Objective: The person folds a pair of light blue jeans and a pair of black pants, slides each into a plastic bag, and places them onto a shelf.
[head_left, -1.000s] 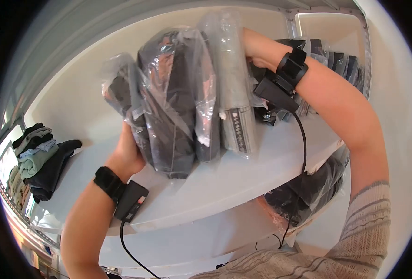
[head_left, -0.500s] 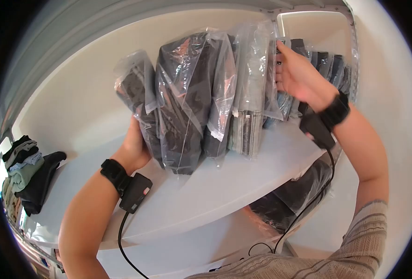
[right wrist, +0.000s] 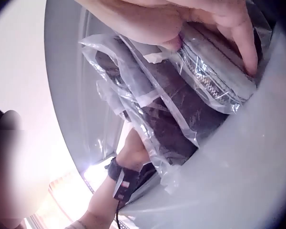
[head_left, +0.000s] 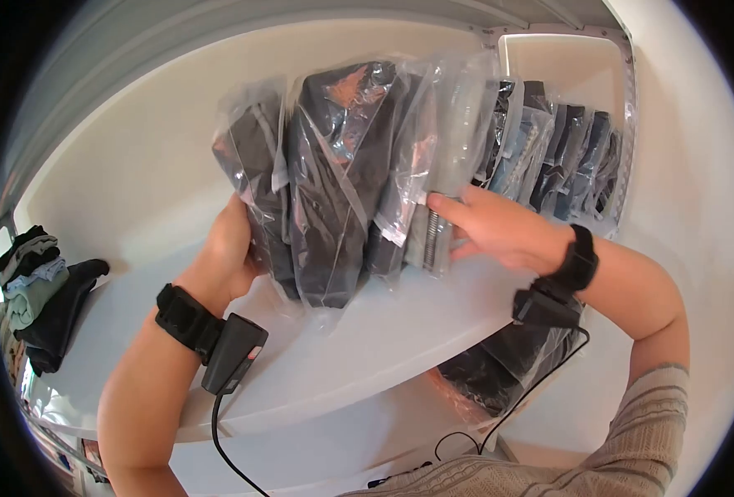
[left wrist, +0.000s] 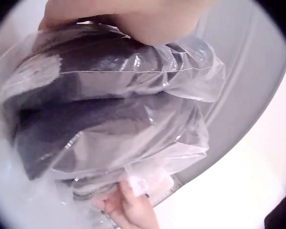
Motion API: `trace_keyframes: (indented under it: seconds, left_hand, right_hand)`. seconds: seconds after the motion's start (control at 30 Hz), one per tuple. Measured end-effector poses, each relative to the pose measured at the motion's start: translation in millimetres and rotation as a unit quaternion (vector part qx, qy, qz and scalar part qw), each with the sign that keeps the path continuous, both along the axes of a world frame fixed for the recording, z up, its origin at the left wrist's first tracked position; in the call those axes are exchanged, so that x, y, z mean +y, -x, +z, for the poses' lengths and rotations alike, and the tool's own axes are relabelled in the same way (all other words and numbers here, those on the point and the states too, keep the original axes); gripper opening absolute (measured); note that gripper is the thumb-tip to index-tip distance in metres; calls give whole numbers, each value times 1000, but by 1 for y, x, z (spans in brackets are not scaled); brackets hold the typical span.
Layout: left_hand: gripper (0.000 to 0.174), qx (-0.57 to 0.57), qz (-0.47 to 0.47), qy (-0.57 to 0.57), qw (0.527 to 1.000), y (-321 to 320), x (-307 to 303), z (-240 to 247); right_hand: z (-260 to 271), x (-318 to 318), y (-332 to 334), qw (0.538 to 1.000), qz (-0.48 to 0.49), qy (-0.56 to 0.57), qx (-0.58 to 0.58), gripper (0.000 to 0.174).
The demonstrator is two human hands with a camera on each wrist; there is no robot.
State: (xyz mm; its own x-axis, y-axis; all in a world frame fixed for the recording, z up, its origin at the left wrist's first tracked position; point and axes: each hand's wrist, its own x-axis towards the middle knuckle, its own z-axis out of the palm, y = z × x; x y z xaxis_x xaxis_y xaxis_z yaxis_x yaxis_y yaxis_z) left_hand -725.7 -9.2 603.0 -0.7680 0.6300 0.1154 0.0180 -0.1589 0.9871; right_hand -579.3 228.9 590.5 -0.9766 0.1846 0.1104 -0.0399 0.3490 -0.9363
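A row of clear-bagged folded garments stands upright on the white shelf. My left hand [head_left: 230, 253] presses against the left end of the row, by a dark bagged garment [head_left: 259, 141]; its fingertips are hidden behind the bag. In the middle stands a larger black bagged garment [head_left: 321, 199]. My right hand [head_left: 499, 228] grips the bagged grey garment with a metal zipper [head_left: 432, 240] near its lower end. In the right wrist view, thumb and fingers lie on opposite sides of this zippered garment [right wrist: 214, 67].
More bagged garments [head_left: 570, 157] stand in a row at the back right. A pile of folded clothes [head_left: 40, 282] lies at the far left of the white shelf [head_left: 325, 364]. Below the shelf's right end is a bag of dark garments [head_left: 499, 364]. Cables hang from both wrist cameras.
My right hand came out from behind the grey zippered garment, passed to its right side, then moved down and left to grip its lower end. My left hand stays at the row's left end.
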Motion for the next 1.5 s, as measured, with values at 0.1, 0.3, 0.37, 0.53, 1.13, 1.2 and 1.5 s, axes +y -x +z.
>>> trace_keyframes:
  seconds: [0.1,0.3,0.37,0.53,1.13,1.2,1.5]
  left_hand:
    - [49,10,-24,-27,999,4,-3,1]
    - [48,-26,-34,-117,992,-24,18,-1]
    - [49,-35,-4,-79,996,-20,19,-5]
    - [49,-8,47,31,998,-10,1,6]
    - [74,110,-31,23,993,42,-12,-1]
    - [74,98,173,69,978,15,-18,14]
    - [78,135,189,-7,973,18,-28,18]
  right_hand:
    - [-1,1,11,1000,-2,-31,0,55]
    - [6,12,6,989,-55,-136,-32,55]
    - [11,12,6,984,-33,-165,-52,71]
    - [23,5,-14,993,-16,-70,-99,78]
    - [0,-141,-50,729,133,-603,297,57]
    - [-6,-139,-40,771,200,-506,331,50]
    - [26,-127,34,981,165,-74,72,55]
